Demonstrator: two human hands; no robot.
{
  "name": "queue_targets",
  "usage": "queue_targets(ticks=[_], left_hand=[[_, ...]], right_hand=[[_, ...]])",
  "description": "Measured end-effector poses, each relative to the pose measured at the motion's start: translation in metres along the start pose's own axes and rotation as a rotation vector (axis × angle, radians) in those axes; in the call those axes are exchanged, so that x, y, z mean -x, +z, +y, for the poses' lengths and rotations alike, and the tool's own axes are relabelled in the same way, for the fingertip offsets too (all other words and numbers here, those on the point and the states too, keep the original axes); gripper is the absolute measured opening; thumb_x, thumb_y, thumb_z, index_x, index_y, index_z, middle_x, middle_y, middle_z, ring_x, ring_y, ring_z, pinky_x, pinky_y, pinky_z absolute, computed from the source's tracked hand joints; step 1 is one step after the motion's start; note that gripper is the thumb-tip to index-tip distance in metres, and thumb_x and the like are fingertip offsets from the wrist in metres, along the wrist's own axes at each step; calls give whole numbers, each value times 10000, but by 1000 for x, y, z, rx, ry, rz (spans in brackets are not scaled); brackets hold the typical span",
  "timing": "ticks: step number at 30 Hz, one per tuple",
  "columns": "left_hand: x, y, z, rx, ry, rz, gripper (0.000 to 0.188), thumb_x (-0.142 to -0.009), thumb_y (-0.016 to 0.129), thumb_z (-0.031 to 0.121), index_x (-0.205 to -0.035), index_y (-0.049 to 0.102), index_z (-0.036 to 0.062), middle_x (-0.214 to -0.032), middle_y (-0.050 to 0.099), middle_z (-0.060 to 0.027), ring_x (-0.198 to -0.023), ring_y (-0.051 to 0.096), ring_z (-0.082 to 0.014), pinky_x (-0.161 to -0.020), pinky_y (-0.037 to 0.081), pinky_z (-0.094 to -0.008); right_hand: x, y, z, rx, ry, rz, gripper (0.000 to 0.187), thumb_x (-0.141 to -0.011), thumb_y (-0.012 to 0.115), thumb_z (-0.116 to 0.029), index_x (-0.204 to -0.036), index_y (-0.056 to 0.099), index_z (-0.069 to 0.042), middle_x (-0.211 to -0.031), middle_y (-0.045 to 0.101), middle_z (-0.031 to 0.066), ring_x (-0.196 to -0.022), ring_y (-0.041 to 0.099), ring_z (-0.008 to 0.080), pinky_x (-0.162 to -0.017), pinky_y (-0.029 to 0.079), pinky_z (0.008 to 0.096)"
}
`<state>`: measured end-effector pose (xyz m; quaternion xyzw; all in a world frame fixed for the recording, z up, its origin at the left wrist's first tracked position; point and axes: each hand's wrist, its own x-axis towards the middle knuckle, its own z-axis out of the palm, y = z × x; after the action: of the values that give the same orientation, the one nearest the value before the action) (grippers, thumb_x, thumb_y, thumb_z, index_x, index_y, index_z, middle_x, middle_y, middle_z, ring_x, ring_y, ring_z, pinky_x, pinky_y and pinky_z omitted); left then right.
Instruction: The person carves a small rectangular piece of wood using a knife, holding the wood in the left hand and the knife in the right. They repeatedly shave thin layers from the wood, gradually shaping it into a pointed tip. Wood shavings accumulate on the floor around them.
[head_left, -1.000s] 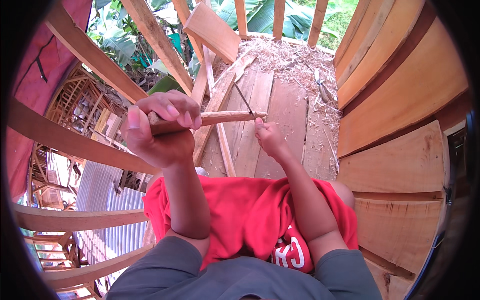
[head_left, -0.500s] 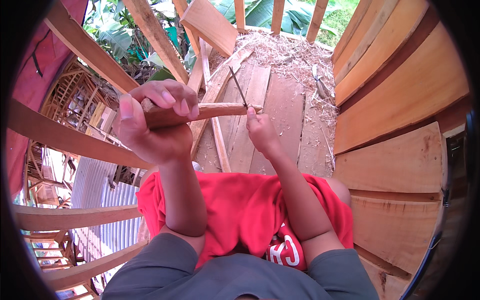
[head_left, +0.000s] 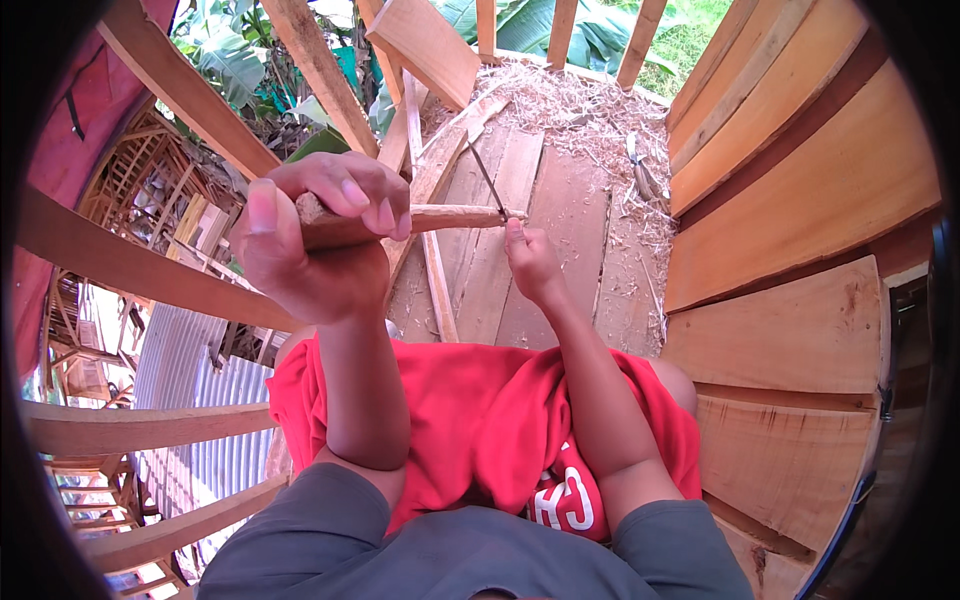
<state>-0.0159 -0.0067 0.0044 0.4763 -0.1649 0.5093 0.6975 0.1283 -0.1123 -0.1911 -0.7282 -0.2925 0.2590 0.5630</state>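
Observation:
My left hand (head_left: 318,245) is closed around the thick end of a whittled wooden stick (head_left: 458,217), raised above my lap at the left. The stick points to the right, roughly level, and narrows along the way. My right hand (head_left: 535,268) is closed near its thin tip, with the thumb up against the wood. From this hand a thin dark blade (head_left: 486,178), which looks like a knife's, slants up and away across the stick. Its handle is hidden in my fingers.
Red cloth (head_left: 450,410) covers my lap. Ahead lies a plank floor (head_left: 565,240) with wood shavings (head_left: 600,115) piled at the far end. Loose wood strips (head_left: 440,290) and a leaning board (head_left: 425,50) are at the left. Wooden slats (head_left: 780,325) wall the right; spaced rails (head_left: 150,265) line the left.
My right hand and the blade have shifted slightly right, toward the stick's tip. My left hand keeps its grip on the stick, almost in place.

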Motion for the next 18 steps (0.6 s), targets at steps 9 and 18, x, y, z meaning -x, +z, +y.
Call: queue_targets(ticks=[9,18], left_hand=[[-5,-16,5,3,9,101,500,-981,401,389,-751,558,-26,-654,547,-170,-541,506,-240,-492,431,-359],[-4,-18,9,-143,0,-79,475,-985,335,393,-807,595,37,-650,516,-98,-546,452,-211,-509,388,-352]], right_hand=[[-5,13,-27,60,17,37,534,-1017,410,-350,-642,469,26,-518,448,147,-491,446,223,-522,356,418],[8,21,-48,50,-206,62,506,-1020,400,-339,-669,469,19,-541,447,132,-518,448,218,-526,361,398]])
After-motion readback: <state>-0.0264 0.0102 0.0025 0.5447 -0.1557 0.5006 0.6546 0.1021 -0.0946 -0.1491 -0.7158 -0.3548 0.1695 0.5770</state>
